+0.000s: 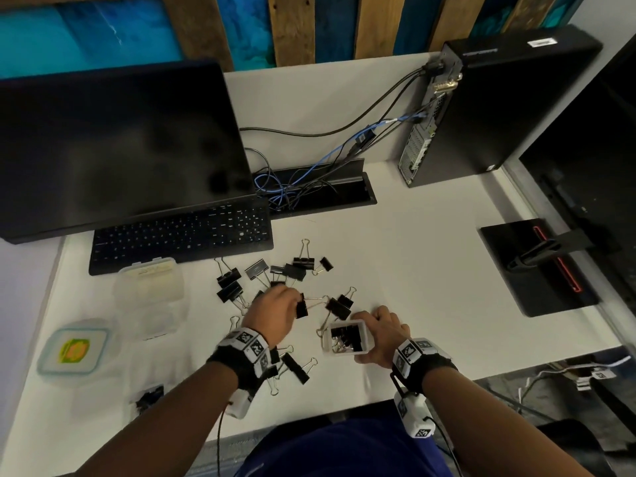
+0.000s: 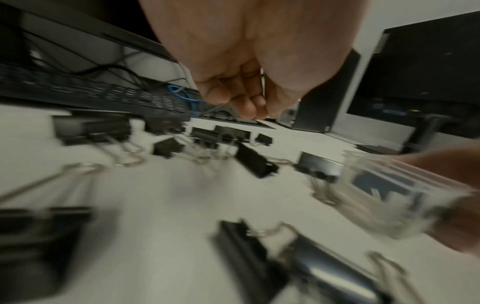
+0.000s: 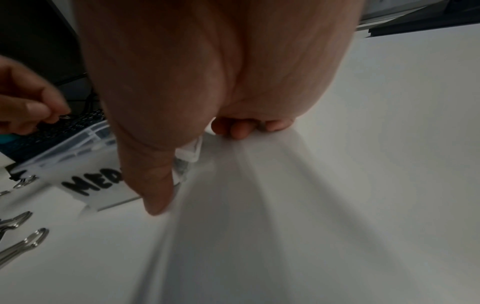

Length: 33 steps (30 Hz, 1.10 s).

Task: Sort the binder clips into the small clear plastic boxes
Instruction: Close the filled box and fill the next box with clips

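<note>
The left hand (image 1: 275,309) has its fingers curled, pinching the wire handle of a black metal binder clip (image 1: 301,306) above the white table (image 1: 430,270); the right hand (image 1: 383,335) wraps round a small clear plastic box (image 1: 347,337) with clips inside, standing on the table; more black binder clips (image 1: 275,273) lie scattered just behind the hands.

The right hand (image 3: 207,86) grips a clear box (image 3: 85,164) marked "MED" on the white desk (image 3: 337,185). The left hand (image 3: 26,102) pinches a wire handle (image 3: 63,117) nearby.
</note>
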Motion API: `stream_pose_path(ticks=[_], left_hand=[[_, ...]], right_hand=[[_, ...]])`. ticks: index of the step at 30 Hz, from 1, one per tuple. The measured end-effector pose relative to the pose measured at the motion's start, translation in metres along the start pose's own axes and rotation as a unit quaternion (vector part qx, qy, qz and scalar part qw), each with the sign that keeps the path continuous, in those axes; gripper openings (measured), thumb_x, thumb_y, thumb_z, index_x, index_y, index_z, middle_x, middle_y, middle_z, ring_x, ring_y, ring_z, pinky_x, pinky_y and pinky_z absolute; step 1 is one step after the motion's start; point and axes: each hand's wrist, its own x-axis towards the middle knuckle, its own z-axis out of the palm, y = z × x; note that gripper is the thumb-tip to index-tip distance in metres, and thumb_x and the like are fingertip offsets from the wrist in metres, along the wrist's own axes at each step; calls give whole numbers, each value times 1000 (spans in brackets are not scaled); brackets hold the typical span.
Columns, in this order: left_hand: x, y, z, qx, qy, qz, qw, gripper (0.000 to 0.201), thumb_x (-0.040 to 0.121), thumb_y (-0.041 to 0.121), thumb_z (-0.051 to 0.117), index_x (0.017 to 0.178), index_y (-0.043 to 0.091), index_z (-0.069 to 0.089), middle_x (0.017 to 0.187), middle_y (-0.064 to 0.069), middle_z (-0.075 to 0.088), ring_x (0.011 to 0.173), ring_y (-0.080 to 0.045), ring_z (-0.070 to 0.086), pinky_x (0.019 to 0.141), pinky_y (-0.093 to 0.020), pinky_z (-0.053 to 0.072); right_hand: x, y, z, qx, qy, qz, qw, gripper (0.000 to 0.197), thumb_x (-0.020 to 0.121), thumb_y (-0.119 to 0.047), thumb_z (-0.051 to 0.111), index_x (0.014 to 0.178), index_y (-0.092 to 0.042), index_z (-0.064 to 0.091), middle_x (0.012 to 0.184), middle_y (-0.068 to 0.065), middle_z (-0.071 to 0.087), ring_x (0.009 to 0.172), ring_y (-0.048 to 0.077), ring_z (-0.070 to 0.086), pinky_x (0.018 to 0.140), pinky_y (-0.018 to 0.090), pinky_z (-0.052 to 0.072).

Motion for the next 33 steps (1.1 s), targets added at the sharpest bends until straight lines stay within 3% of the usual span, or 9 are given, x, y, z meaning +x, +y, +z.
stream_pose_path(ticks=[5,8,12,16,19,23,25,28,33], left_hand=[[0,-47,-13,35,-17,-158,987,30,91,12,53,119,18,60,118,-3,55,108,-21,54,91,-32,47],[0,-52,-7,68,-80,-155,982,39,89,13,55,127,21,55,125,-3,51,115,-23,49,95,-33,45],[-4,-47,2,148,-120,-141,972,32,88,7,51,118,16,56,112,-7,54,101,-24,56,77,-32,48],[-4,-48,4,172,-140,-136,966,32,88,7,50,120,14,55,114,-7,54,103,-24,56,78,-32,49],[-4,-43,-2,183,-135,-128,965,29,90,13,51,119,15,55,109,-5,58,93,-24,61,71,-32,49],[-6,-32,-12,105,-70,-134,983,33,89,20,54,121,14,52,105,-7,60,86,-24,61,68,-31,49],[-5,-18,-15,55,-38,-108,992,38,88,19,56,125,15,53,111,-6,59,89,-23,61,72,-32,51],[-1,17,-14,9,-32,6,999,37,88,12,56,126,15,58,120,-2,56,89,-21,63,76,-31,55],[12,70,9,21,-138,174,975,39,88,6,57,125,18,57,122,0,54,93,-20,62,80,-34,55]], right_hand=[[0,-2,-1,-5,-5,2,1000,81,67,-54,77,136,-50,34,126,-2,32,121,23,38,100,44,37],[0,-3,1,-14,0,7,1000,84,67,-55,76,138,-50,33,128,0,33,121,24,38,100,45,38],[-1,-2,1,-15,-1,8,1000,84,67,-55,77,139,-49,33,130,0,32,123,24,37,101,46,38],[-2,-3,0,-5,-2,9,1000,83,67,-54,77,137,-50,34,129,0,32,122,24,37,101,45,37],[-2,-3,-1,0,-2,10,1000,82,66,-54,77,136,-50,34,128,-1,32,121,24,37,101,45,37],[-3,-3,-1,3,-6,12,1000,82,67,-53,77,136,-51,34,129,-1,32,121,24,36,102,46,35],[-3,-4,-2,7,-6,14,1000,82,67,-52,78,136,-50,34,130,-1,32,121,24,37,103,46,35],[-2,-5,-2,10,-5,12,1000,82,66,-51,78,135,-49,36,129,-1,32,120,25,37,101,45,34],[-2,-5,-1,1,0,25,1000,81,67,-51,78,136,-45,35,128,-1,32,119,24,37,100,43,35]])
